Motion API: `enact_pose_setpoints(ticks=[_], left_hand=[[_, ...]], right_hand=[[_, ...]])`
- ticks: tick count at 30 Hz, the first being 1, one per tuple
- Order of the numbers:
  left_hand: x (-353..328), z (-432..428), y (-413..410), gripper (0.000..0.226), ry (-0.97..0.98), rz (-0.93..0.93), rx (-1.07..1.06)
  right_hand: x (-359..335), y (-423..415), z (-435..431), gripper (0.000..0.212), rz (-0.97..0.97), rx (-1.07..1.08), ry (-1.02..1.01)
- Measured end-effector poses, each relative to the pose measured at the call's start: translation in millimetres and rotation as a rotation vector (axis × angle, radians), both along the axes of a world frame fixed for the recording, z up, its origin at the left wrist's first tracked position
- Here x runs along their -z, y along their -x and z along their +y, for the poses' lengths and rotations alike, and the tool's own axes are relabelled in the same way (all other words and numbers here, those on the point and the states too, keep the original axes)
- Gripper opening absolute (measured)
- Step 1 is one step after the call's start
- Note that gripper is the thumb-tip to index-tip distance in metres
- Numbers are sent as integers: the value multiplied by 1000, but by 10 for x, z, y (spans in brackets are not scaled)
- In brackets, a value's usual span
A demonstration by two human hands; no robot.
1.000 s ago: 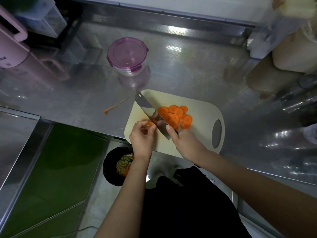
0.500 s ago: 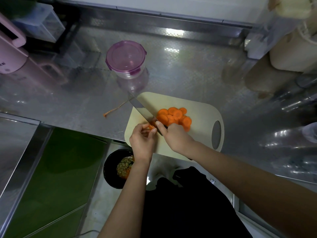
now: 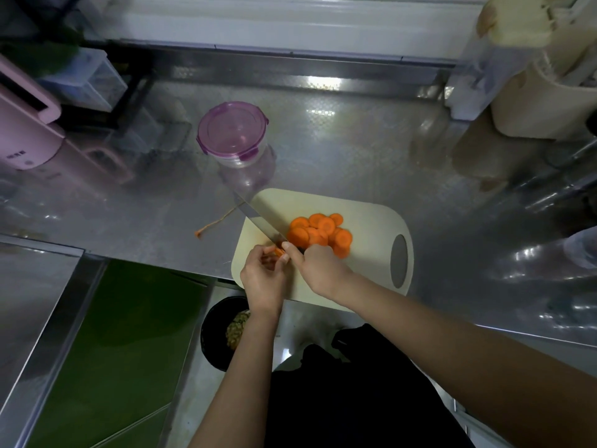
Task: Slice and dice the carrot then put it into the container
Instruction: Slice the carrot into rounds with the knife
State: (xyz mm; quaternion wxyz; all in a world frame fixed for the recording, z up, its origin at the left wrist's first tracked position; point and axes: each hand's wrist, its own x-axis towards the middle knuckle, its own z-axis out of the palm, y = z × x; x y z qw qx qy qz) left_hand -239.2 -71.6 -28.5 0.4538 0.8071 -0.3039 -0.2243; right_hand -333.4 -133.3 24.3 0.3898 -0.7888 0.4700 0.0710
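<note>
A pile of round carrot slices (image 3: pixel 318 232) lies on the cream cutting board (image 3: pixel 365 221). My left hand (image 3: pixel 263 274) pinches a small carrot end piece (image 3: pixel 277 252) at the board's near left corner. My right hand (image 3: pixel 318 266) grips the handle of a knife (image 3: pixel 258 218), forefinger along the blade's spine. The blade points away to the upper left and sits against the carrot piece. A round container with a purple lid (image 3: pixel 232 130) stands closed on the counter behind the board.
A carrot root tail (image 3: pixel 214 224) lies on the steel counter left of the board. A black bin with scraps (image 3: pixel 226 331) sits below the counter edge. A pink appliance (image 3: pixel 22 124) stands far left, a beige container (image 3: pixel 536 101) far right.
The knife came down from a tilted, raised position to the carrot piece, and my right hand moved left and closer to my left hand.
</note>
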Motion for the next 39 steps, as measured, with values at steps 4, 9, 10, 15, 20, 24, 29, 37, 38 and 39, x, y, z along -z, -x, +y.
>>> enact_pose_setpoints(ticks=[4, 9, 10, 15, 20, 24, 29, 37, 38, 39], left_hand=[[36, 27, 14, 12, -1, -7, 35], [49, 36, -22, 16, -3, -13, 67], [44, 44, -18, 16, -1, -8, 64], [20, 46, 15, 14, 1, 9, 63], [8, 53, 13, 14, 4, 16, 60], [-5, 67, 1, 14, 14, -1, 80], [23, 79, -15, 13, 4, 10, 95], [8, 72, -7, 17, 6, 67, 64], [10, 74, -10, 18, 11, 78, 65], [16, 77, -15, 18, 15, 90, 65]], right_hand=[[63, 109, 47, 50, -116, 91, -45], [-30, 462, 97, 28, -114, 72, -174], [-6, 494, 100, 27, -68, 47, -152], [46, 406, 125, 52, 37, 108, -165], [46, 188, 118, 64, 27, 10, -65], [209, 120, 142, 48, -5, 123, -100], [120, 72, 77, 51, -165, 269, -131], [22, 110, -10, 57, -73, 284, -150], [34, 121, -9, 59, -76, 276, -135], [55, 135, -4, 60, -83, 280, -121]])
